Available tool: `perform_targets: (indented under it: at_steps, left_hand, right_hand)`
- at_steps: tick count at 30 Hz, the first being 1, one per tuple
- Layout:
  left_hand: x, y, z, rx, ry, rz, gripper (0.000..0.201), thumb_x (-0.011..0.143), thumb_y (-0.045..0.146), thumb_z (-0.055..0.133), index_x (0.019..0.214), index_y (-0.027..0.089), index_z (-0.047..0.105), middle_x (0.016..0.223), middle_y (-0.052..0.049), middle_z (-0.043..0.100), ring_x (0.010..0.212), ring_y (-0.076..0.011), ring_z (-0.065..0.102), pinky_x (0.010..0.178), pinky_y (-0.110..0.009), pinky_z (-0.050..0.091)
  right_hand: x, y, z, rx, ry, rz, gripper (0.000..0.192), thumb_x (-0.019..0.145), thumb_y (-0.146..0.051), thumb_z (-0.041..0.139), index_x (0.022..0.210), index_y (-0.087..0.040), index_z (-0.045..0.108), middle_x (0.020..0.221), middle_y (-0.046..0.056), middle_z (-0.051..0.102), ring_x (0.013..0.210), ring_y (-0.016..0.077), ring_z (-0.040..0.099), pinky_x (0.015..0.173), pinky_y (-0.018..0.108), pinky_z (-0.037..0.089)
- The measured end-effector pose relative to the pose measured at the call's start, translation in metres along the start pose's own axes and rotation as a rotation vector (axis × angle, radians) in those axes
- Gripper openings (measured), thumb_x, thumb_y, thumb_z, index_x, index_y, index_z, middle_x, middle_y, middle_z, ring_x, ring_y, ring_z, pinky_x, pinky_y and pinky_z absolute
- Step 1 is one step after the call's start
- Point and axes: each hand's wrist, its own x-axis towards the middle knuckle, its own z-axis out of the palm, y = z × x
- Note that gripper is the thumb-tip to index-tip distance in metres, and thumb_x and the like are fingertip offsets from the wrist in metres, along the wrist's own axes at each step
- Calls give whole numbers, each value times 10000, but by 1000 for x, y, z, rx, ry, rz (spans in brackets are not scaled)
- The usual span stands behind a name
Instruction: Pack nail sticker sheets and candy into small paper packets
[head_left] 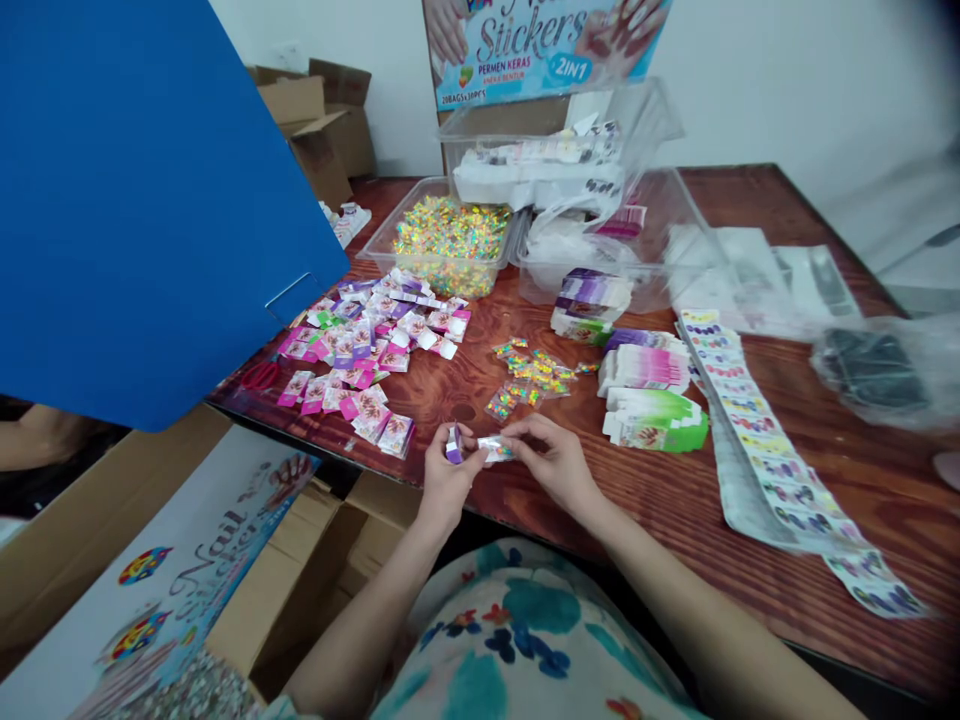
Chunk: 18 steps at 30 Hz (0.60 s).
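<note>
Near the table's front edge, my left hand [448,482] is closed around a small purple-and-white box [454,445]. A small clear packet [493,449] with colourful bits inside bridges the gap between my hands. The fingers of my right hand [553,462] pinch its right end, while its left end meets my left thumb. Just beyond lies a loose group of small candy packets [544,372]. Many small pink, purple and green boxes [375,330] are heaped to the left. Flat card boxes stand in stacks on the right, with a green stack [654,420] closest.
A clear tub [373,243] of candy packets stands at the back, beside stacked clear bins [679,225]. Long sticker strips [757,430] run down the right side. Red scissors [260,376] lie left. A blue panel [150,200] blocks the upper left; open cartons [292,570] sit below.
</note>
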Motion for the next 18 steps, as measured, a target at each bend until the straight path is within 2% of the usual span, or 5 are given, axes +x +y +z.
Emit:
perform_targets:
  at_steps: [5, 9, 13, 16, 18]
  left_hand:
    - [-3, 4, 7, -17, -28, -21, 342, 568, 184, 776, 814, 176, 537, 696, 66, 527, 582, -64, 516, 587, -203, 495]
    - [-4, 6, 8, 0, -50, -34, 326, 581, 195, 765, 810, 181, 533, 674, 69, 538, 563, -70, 541, 582, -198, 470]
    - [-7, 5, 7, 25, -71, -31, 313, 650, 274, 754, 844, 193, 522, 698, 60, 559, 580, -80, 561, 584, -198, 448]
    - [-8, 4, 7, 65, -34, 23, 339, 604, 255, 787, 810, 187, 526, 726, 57, 547, 636, -73, 547, 652, -193, 455]
    - [-7, 3, 7, 53, -9, 22, 355, 576, 237, 795, 800, 185, 525, 726, 58, 542, 644, -73, 539, 672, -197, 457]
  right_hand:
    - [-3, 6, 8, 168, 157, 86, 198, 789, -389, 715, 874, -210, 706, 792, 29, 670, 738, 182, 639, 692, 304, 513]
    - [-3, 4, 7, 101, 129, 63, 196, 787, -399, 717, 844, -211, 714, 766, 32, 675, 708, 177, 617, 651, 296, 491]
    - [-1, -2, 1, -25, 79, -21, 170, 799, -394, 709, 827, -226, 722, 738, 40, 675, 742, 199, 593, 696, 333, 483]
    - [-1, -4, -1, -16, 40, -24, 172, 799, -399, 710, 841, -233, 722, 742, 41, 666, 761, 204, 596, 738, 358, 498]
    - [-1, -3, 1, 59, 56, 30, 214, 777, -412, 728, 885, -228, 712, 805, 45, 672, 805, 202, 617, 757, 356, 520]
